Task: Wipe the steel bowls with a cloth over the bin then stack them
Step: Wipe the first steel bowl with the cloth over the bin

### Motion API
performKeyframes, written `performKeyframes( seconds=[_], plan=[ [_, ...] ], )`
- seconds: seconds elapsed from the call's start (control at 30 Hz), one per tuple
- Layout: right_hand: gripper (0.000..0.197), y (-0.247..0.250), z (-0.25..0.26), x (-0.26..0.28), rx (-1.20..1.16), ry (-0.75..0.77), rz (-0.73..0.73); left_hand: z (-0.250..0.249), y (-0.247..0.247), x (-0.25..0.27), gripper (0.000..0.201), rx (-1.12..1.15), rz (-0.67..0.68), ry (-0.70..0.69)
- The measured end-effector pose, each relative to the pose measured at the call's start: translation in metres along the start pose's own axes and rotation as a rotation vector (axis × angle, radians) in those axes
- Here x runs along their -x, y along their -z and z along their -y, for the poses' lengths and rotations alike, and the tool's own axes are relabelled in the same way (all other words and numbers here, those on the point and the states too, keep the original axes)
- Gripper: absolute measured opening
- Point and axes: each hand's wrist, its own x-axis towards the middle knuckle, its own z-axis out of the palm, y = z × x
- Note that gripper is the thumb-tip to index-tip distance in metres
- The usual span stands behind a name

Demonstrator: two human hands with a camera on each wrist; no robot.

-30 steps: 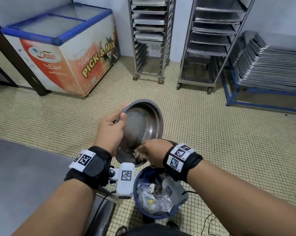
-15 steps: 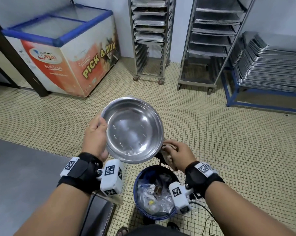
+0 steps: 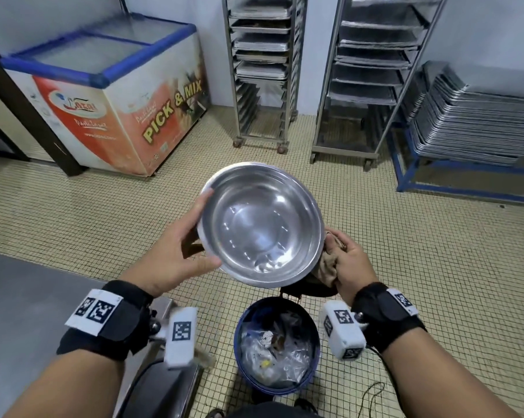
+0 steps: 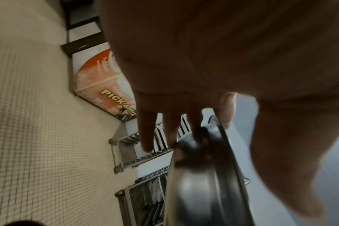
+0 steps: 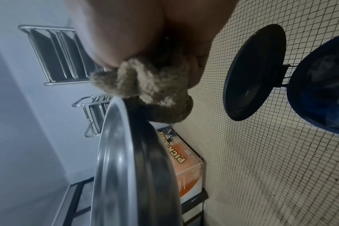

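Note:
A shiny steel bowl [image 3: 260, 224] [image 4: 203, 175] [image 5: 126, 168] hangs open side up over the blue bin [image 3: 277, 345] [image 5: 319, 91]. My left hand [image 3: 194, 236] [image 4: 184, 134] pinches its left rim, thumb on the near edge and fingers under the far side. My right hand [image 3: 345, 257] grips a bunched brown cloth [image 3: 327, 260] [image 5: 151, 91] against the outside of the bowl's right rim. The bin's black lid [image 3: 312, 289] [image 5: 255, 73] stands open; crumpled plastic waste lies inside the bin.
A steel table top [image 3: 28, 312] lies at my left. On the tiled floor stand a chest freezer [image 3: 113, 95], two wheeled tray racks [image 3: 263, 70] [image 3: 372, 70] and a blue frame stacked with metal trays [image 3: 477, 116].
My right hand with the cloth came out of the bowl's inside and moved to its right rim. The bowl turned from tilted to open side up, and my left hand shifted along the left rim.

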Motion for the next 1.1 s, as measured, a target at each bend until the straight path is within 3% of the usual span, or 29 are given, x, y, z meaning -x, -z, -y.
performKeyframes(
  seconds=[0.1, 0.23, 0.3, 0.43, 0.73, 0.8, 0.93, 1.1],
  plan=[
    [0.027, 0.002, 0.002, -0.003, -0.048, -0.007, -0.013, -0.005, -0.001, -0.001, 0.109, -0.085, -0.024, 0.049],
    [0.029, 0.002, 0.007, -0.005, -0.083, -0.010, -0.032, -0.002, -0.005, -0.004, 0.039, -0.220, -0.096, -0.022],
    [0.020, 0.000, 0.010, -0.004, -0.083, 0.009, -0.034, -0.003, -0.012, -0.005, 0.021, -0.258, -0.153, -0.047],
    [0.021, -0.008, 0.012, -0.004, -0.039, 0.014, -0.011, -0.007, -0.031, -0.009, 0.032, -0.186, -0.271, -0.081],
    [0.017, -0.022, 0.012, -0.004, -0.015, 0.075, -0.030, -0.012, -0.039, -0.021, 0.021, -0.182, -0.411, 0.024],
    [0.014, -0.024, 0.009, -0.006, 0.012, 0.091, -0.033, -0.012, -0.038, -0.025, 0.024, -0.266, -0.408, 0.030],
    [0.014, -0.025, 0.004, -0.007, 0.075, 0.140, -0.069, -0.009, -0.042, -0.024, 0.029, -0.207, -0.372, 0.046],
    [0.023, -0.031, 0.005, -0.008, 0.245, 0.300, -0.098, -0.007, -0.052, -0.023, 0.027, -0.234, -0.361, 0.049]
  ],
)
